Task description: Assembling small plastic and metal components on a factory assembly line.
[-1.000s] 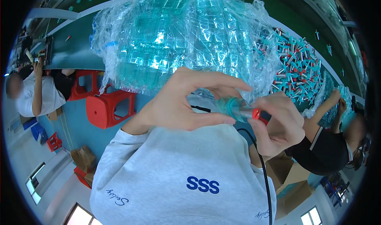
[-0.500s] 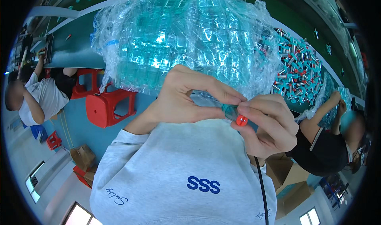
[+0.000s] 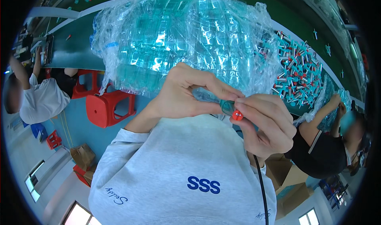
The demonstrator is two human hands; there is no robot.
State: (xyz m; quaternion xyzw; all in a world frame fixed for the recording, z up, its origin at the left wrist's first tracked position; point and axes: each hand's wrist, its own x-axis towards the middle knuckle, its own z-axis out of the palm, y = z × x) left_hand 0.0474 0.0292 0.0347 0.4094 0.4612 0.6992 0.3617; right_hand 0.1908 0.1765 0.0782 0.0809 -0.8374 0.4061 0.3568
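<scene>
Both of my hands meet in front of my chest. Thumb and fingertips of my left hand [image 3: 180,92] pinch a small clear teal plastic piece [image 3: 226,106]. Closed fingers of my right hand [image 3: 270,124] grip a small part with a round red end [image 3: 237,115], which faces me and shows tiny bright metal spots. The red end touches or nearly touches the teal piece; my fingers hide how they join. Just beyond my hands sits a large clear plastic bag [image 3: 186,42] packed with rows of teal transparent pieces.
To the right of the bag lies a heap of small metal, teal and red parts [image 3: 298,72]. A co-worker [image 3: 323,147] sits at the right, another [image 3: 45,98] at the left. Red stools [image 3: 104,110] stand at the left. Cardboard boxes [image 3: 287,173] are behind me, and a black cable [image 3: 262,189] hangs down.
My right hand and the red-ended part have shifted slightly up and left, closer to my left hand. The left co-worker's arm has moved up.
</scene>
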